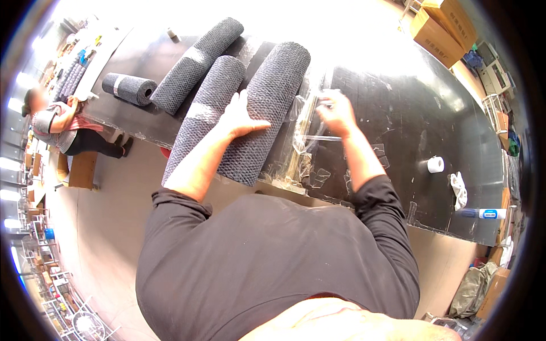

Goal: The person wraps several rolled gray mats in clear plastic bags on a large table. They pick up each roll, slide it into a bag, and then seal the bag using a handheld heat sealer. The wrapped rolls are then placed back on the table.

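- The nearest grey mat roll lies on the black surface, directly under the left hand and just left of the right hand; its near end hangs at the surface's front edge.
- The left hand rests flat on the side of that roll, fingers spread wide and pressing on its knobbly weave, thumb pointing toward the right hand.
- The right hand is just to the right of the roll, fingers pinched narrow on a sheet of clear plastic film that stands up beside the roll; how much of the film it grips I cannot tell, because glare washes it out.
- The film touches the roll's right flank and trails down to the surface edge, where more clear scraps lie.
- Left of the held roll, touching it, lies a second grey roll, and beyond that a third; a small short roll sits well apart to the left of them.
- Well to the right of the held roll, on the same surface, stand a white tape roll, a crumpled white cloth and a blue-and-white tube.
- Far left of the rolls, another person in a striped top bends at the end of the surface.
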`<state>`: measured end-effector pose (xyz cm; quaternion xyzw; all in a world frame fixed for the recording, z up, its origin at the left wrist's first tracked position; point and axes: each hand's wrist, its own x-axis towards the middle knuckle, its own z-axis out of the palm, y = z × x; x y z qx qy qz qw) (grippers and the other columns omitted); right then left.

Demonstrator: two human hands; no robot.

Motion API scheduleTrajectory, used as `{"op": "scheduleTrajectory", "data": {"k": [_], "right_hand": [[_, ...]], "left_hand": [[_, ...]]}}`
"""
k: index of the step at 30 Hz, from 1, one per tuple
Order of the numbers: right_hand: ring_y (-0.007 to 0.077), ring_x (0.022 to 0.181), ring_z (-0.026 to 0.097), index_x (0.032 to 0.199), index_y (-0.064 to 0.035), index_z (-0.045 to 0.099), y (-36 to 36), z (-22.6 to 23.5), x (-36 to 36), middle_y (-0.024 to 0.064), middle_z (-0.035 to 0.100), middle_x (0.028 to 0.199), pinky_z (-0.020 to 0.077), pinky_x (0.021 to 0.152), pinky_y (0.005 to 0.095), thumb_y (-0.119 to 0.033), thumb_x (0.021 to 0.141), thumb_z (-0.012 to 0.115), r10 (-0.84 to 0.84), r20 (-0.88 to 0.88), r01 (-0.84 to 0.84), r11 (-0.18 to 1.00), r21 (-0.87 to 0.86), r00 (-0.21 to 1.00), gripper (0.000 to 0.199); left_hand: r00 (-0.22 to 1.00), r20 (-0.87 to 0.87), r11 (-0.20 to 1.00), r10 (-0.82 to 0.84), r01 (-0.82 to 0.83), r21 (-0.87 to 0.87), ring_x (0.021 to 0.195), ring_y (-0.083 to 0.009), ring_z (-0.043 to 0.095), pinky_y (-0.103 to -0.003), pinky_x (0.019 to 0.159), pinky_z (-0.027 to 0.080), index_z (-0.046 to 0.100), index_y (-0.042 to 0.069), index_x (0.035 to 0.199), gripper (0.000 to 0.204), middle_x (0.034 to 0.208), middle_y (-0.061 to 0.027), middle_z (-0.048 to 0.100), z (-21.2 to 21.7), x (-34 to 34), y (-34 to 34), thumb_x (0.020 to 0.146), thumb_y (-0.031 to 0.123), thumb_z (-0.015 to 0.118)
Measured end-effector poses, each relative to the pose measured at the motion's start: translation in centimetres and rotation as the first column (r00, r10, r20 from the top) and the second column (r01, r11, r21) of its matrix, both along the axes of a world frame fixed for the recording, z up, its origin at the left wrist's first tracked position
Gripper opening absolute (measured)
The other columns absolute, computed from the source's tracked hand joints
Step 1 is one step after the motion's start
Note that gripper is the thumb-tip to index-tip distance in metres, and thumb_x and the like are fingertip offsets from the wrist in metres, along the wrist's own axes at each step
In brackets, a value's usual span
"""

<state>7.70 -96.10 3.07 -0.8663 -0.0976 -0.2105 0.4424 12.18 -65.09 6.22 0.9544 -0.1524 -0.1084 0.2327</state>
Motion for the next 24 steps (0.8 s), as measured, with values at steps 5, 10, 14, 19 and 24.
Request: {"op": "scheduleTrajectory", "data": {"k": [5,10,14,19,24], "right_hand": [[0.0338,0.13,0.039,0.14,-0.0057,0.037,6.3,-6.8,2.7,0.0203,0.043,0.138,0.0319,0.11,0.0372,-0.02,0.06,0.081,-0.171,-0.254,0.07,0.93,-0.361,0.952,0.093],[0.0388,0.093,0.061,0.12,-0.0116,0.058,7.7,-7.5,3.9,0.0203,0.065,0.097,0.0497,0.081,0.0457,-0.021,0.081,0.059,-0.413,-0.42,0.242,0.883,-0.403,0.808,0.04],[0.032,0.09,0.064,0.096,-0.0063,0.067,6.0,-7.9,5.0,0.0173,0.067,0.095,0.0506,0.08,0.0428,-0.024,0.088,0.048,-0.316,-0.447,0.289,0.948,-0.13,0.837,0.027],[0.0224,0.076,0.063,0.088,0.0021,0.059,-1.4,-5.0,0.1,0.0134,0.065,0.084,0.0537,0.072,0.0339,-0.002,0.081,0.062,0.022,-0.079,0.061,0.451,0.89,0.997,0.009],[0.0304,0.081,0.059,0.088,0.0019,0.058,-11.5,4.7,-11.4,0.0168,0.061,0.086,0.0496,0.076,0.0436,-0.011,0.085,0.052,-0.451,0.103,-0.085,0.061,0.995,0.886,0.014]], "left_hand": [[0.998,-0.02,0.993,0.063,-0.065,-0.103,0.138,-0.038,0.025,-0.038,0.115,0.021,0.014,-0.008,0.144,0.127,0.148,-0.0294,0.02,1.7,-2.5,0.9,0.056,0.049,0.085],[0.924,-0.365,0.772,0.112,-0.313,-0.554,0.126,-0.0347,0.043,-0.04,0.102,0.04,0.003,-0.003,0.147,0.114,0.142,-0.0278,0.035,0.9,-2.4,3.0,0.066,0.012,0.082],[0.793,-0.588,0.547,-0.159,-0.425,-0.721,0.099,-0.0177,0.056,-0.027,0.09,0.046,0.02,-0.006,0.144,0.081,0.125,-0.017,0.053,1.8,-1.7,3.7,0.077,-0.004,0.066],[0.864,-0.4,0.341,-0.306,-0.293,-0.893,0.105,-0.0232,0.056,-0.033,0.097,0.043,0.041,-0.008,0.131,0.06,0.119,-0.016,0.056,3.4,2.2,3.7,0.073,0.001,0.053],[0.937,-0.256,0.357,-0.236,-0.161,-0.92,0.098,-0.0227,0.058,-0.033,0.088,0.046,0.05,-0.005,0.123,0.049,0.11,-0.014,0.058,10.5,4.4,3.5,0.08,0.018,0.047]]}}
